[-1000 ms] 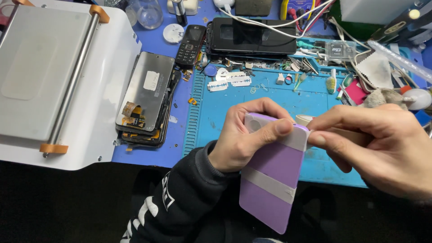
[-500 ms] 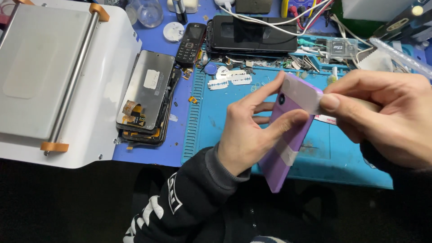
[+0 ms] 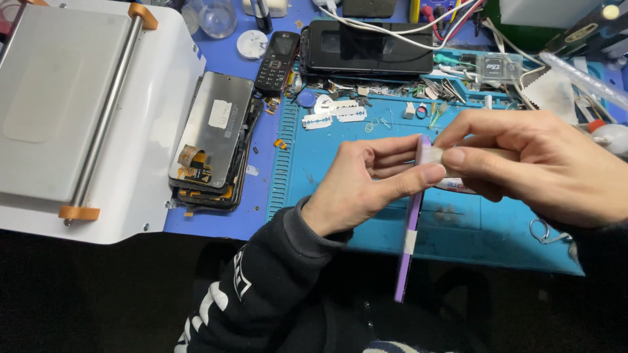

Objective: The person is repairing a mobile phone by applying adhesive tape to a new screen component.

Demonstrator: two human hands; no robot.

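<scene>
Phone (image 3: 410,235) stands edge-on, long axis vertical, apparently pinched by both hands.

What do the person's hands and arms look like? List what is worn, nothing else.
Both hands are bare: no gloves, no rings visible. The left hand comes out of a black sleeve with a ribbed cuff and white markings. The right hand meets a dark sleeve edge, barely visible.
</scene>
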